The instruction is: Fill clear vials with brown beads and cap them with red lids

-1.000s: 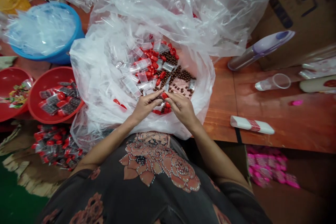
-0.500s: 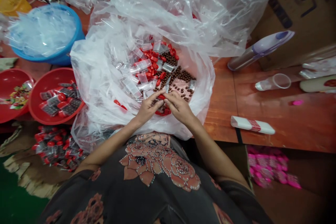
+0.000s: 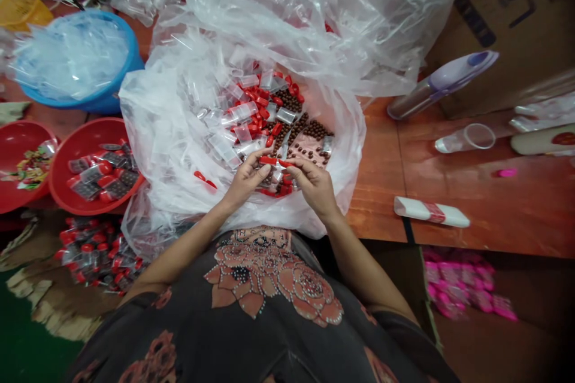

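Note:
Over the near side of the plastic-lined work spot, both hands are close together with their fingers pinched. My left hand grips a red plastic cap; whether a clear container hangs below it is hard to make out. Between the thumb and fingers of my right hand is another red piece, which looks like a cap. Just beyond the fingers lie loose brown beads, clear plastic containers and a heap of red caps. More red caps lie under the hands.
A blue basin of clear plastic pieces and a red bowl of filled red-capped containers stand at the left. Red-capped containers are piled below. On the right are a purple-lidded bottle, a clear cup and a cardboard box.
My hands have drawn slightly apart, the right one moving a little to the right. Two red pieces now show between the fingers where one showed before.

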The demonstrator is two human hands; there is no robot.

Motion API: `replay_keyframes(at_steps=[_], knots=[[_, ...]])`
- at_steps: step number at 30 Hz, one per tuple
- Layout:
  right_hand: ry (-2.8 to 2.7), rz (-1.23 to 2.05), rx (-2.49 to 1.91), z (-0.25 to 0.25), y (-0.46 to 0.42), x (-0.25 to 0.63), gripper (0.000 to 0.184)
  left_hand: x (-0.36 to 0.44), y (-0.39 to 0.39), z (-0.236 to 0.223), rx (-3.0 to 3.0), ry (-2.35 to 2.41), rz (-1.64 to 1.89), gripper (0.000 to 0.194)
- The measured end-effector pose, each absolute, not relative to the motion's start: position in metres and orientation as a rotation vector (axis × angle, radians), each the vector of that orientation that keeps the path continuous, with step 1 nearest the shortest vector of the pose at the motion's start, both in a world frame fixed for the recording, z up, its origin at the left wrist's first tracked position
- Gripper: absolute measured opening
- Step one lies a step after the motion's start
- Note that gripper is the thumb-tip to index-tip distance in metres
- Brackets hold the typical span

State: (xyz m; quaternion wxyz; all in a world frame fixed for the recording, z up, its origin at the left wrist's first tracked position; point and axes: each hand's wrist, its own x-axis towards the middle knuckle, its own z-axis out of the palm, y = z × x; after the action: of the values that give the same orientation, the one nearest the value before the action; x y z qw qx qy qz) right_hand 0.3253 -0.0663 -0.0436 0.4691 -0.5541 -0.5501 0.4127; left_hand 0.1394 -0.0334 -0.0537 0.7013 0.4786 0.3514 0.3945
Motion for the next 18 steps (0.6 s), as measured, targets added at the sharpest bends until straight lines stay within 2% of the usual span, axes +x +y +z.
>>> replay_keyframes(at_steps=[3,6,9,12,15,18], knots=[[-1.61,0.727,-1.326,-0.042,-0.068,0.329,0.021,0.138,-0.034,-0.054,1.003,0.766,0.86,0.047],[-1.779,0.59,-1.274,-0.039,-0.067,0.333,0.023,0.139,-0.034,-0.054,0.967,0.774,0.841,0.038],[-1.771,0.605,-1.224,-0.037,-0.065,0.334,0.023,0.141,-0.034,-0.052,0.969,0.803,0.826,0.03],[-1.548,0.766,-1.223,-0.038,-0.063,0.328,0.027,0.142,-0.033,-0.051,0.976,0.864,0.837,0.027],[-1.351,0.901,-1.263,-0.04,-0.061,0.319,0.034,0.142,-0.034,-0.051,0.993,0.923,0.827,0.038],[-1.497,0.849,-1.301,-0.042,-0.059,0.312,0.029,0.144,-0.035,-0.052,1.042,0.959,0.799,0.053]])
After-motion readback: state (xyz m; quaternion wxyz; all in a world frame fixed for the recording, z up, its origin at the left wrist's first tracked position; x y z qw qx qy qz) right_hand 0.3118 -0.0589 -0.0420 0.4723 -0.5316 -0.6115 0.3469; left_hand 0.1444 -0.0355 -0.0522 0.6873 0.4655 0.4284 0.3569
